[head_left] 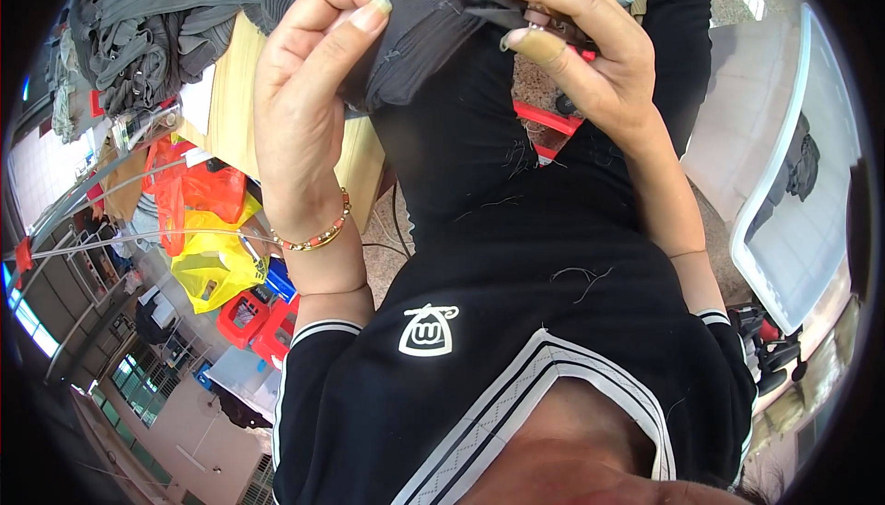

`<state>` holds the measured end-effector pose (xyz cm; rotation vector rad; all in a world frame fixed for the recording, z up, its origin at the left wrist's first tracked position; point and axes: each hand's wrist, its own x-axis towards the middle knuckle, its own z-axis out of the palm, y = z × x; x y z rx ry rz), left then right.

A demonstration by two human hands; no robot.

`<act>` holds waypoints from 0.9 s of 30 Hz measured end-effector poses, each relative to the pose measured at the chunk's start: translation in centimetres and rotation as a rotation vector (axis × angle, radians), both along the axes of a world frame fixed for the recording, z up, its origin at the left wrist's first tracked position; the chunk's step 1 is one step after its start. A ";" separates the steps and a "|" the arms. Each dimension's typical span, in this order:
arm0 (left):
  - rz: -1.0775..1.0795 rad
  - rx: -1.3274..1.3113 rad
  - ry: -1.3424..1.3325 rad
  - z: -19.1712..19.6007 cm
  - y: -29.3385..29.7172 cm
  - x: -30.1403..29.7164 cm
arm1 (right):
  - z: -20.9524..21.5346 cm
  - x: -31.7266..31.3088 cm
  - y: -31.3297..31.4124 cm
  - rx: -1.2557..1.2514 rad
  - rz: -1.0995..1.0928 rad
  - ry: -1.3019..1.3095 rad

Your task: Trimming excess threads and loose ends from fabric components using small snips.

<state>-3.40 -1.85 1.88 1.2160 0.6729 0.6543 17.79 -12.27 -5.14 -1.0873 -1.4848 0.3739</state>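
Hands are raised close before the chest, over the black shirt [516, 320] with white trim. The left hand [304, 108] is closed on a fold of dark grey fabric [415, 35], thumb on top, probably to keep the edge tight. The right hand [581, 53] pinches a small dark tool with a red part [516, 18] at this same edge. Behind, more grey garments [157, 25] are piled on a pale wooden table [235, 99]. At right stands a clear plastic bin [793, 219].
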 end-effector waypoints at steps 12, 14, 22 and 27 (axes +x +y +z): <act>-0.009 -0.016 -0.036 -0.3 0.1 -0.2 | 0.2 -0.9 0.3 -0.108 0.043 0.040; -0.012 0.003 -0.025 -0.4 0.1 -0.3 | 0.0 -0.7 0.6 -0.062 0.064 0.039; -0.031 0.043 0.015 -1.6 1.4 -1.6 | 0.7 -0.1 0.4 0.001 0.080 -0.070; -0.006 0.158 0.121 -1.2 0.5 -0.9 | 1.5 -0.7 0.1 0.060 0.098 -0.183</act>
